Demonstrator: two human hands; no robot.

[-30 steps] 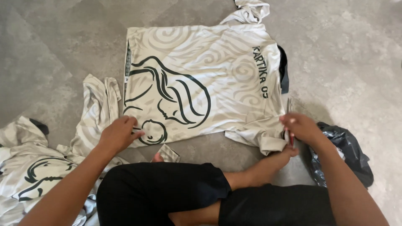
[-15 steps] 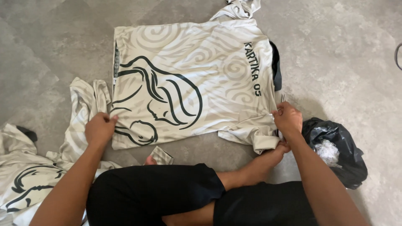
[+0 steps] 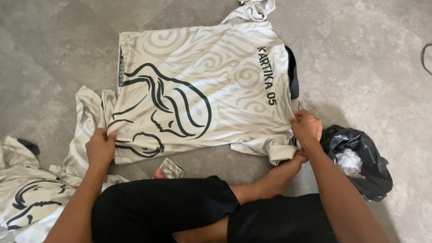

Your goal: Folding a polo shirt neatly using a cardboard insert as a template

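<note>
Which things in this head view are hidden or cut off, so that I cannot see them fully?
- Second shirt: cut off by the left and bottom edges of the head view.
- Dark cable: only a loop shows at the right edge.
- Left hand fingertips: curled over the corner of the spread shirt.
- Right hand fingertips: buried in the shirt's hem.
- Contents of the black bag: too crumpled to identify.

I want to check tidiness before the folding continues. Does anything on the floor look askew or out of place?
The pale shirt lies mostly flat, but its near sleeve is bunched beside the right hand. The left hand grips the opposite corner. A small crumpled scrap lies loose near the knee.
</note>
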